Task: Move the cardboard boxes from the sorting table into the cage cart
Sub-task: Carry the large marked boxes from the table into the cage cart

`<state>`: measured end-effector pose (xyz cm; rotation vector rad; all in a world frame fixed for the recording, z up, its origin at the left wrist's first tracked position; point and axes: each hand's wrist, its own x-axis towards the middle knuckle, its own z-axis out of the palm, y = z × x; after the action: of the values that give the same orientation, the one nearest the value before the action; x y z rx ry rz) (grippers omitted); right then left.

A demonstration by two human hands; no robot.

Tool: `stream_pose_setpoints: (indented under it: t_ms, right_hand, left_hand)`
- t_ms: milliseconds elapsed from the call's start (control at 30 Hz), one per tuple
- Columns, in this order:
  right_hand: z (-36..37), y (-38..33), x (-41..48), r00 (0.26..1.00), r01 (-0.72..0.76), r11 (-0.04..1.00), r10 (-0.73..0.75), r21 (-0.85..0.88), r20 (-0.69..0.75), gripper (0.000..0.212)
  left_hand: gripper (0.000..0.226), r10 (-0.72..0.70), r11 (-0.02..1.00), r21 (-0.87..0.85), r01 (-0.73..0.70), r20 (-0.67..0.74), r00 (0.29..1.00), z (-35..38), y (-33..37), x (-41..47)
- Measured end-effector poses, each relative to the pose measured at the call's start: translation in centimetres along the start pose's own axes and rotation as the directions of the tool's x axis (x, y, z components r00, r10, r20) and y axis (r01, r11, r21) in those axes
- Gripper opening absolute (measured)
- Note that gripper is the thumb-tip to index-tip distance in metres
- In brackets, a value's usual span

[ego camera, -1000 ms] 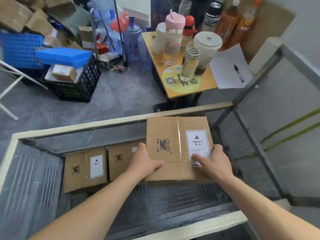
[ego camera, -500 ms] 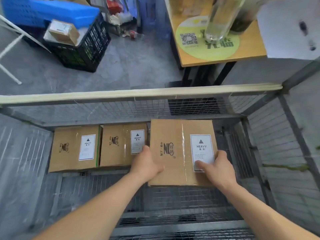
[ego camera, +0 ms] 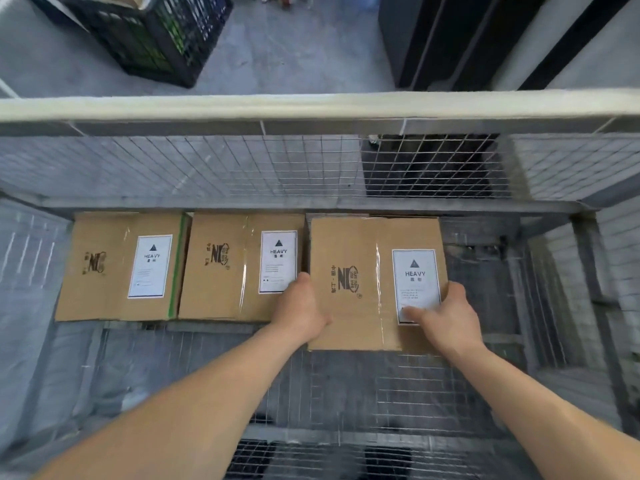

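I look down into the wire cage cart [ego camera: 311, 109]. A cardboard box [ego camera: 360, 271] with a white HEAVY label is low inside it, at the right end of a row along the far mesh wall. My left hand [ego camera: 301, 310] grips its left side, thumb on top. My right hand [ego camera: 446, 317] grips its right near corner, thumb on the label. Whether the box rests on the cart floor I cannot tell. Two similar labelled boxes lie to its left: a middle box [ego camera: 239, 268] and a left box [ego camera: 121, 268].
The cart's mesh floor [ego camera: 381, 393] is bare in front of the boxes and to the right of the held one. Beyond the padded top rail a black plastic crate [ego camera: 149, 32] stands on the grey floor, and dark table legs [ego camera: 433, 39] at the upper right.
Both hands have lowered the box from above the rail down into the cart, beside the two boxes. The view has tilted further down.
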<state>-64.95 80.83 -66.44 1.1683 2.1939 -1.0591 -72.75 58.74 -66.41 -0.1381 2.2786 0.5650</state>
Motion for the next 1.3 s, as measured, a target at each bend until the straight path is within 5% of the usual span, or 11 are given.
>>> stream_pose_setpoints:
  t_ms: [433, 700, 1033, 1300]
  right_hand:
    - [2.2, 0.3, 7.0, 0.995, -0.030, 0.999, 0.029, 0.016, 0.099, 0.072]
    - [2.6, 0.4, 6.3, 0.986, -0.052, 0.998, 0.055, -0.021, 0.155, 0.094]
    - [-1.6, -3.0, -1.0, 0.999, 0.050, 0.987, -0.049, -0.150, 0.008, 0.063]
    - [-9.1, -7.3, -14.0, 0.962, 0.224, 0.908, -0.265, -0.354, -0.071, 0.085]
  left_hand:
    - [0.032, 0.009, 0.994, 0.110, -0.003, -0.054, 0.999, 2.4, 0.1, 5.5]
    - [0.074, 0.053, 0.990, 0.131, -0.053, 0.005, 0.999, 2.1, 1.0, 4.2]
    - [0.084, 0.213, 0.959, 0.184, -0.217, 0.039, 0.976, -2.5, 3.8, -3.1]
    - [0.089, 0.390, 0.890, 0.258, -0.376, -0.003, 0.921, -10.7, 7.4, -14.2]
